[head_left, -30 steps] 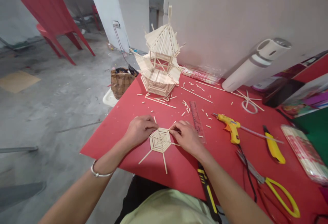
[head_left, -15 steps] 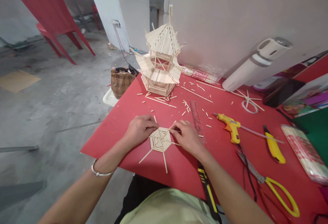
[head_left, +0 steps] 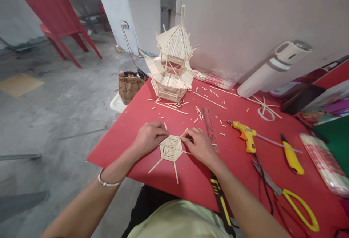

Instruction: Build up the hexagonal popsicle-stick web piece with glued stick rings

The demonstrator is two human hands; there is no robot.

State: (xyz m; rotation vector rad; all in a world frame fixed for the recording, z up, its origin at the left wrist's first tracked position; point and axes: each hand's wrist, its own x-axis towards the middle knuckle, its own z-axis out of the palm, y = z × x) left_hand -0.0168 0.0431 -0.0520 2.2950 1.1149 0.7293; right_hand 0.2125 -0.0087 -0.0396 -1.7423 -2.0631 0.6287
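Observation:
A flat hexagonal stick frame, built of thin pale wooden sticks in rings like a web, lies on the red tabletop. Several of its spokes stick out past the outer ring. My left hand pinches at its upper left corner, thumb and fingers together. At the upper right corner my right hand does the same. The fingers cover both corners, so whether a separate short stick is between them cannot be made out. Behind stands a pagoda model of the same sticks.
Right of my hands lie a clear ruler, a yellow glue gun, a yellow cutter and yellow-handled scissors. Cut stick bits are scattered behind. A white tumbler and packed sticks are further right.
Both hands keep the same pinch on the frame. The whole view has shifted very slightly; nothing on the table has visibly moved.

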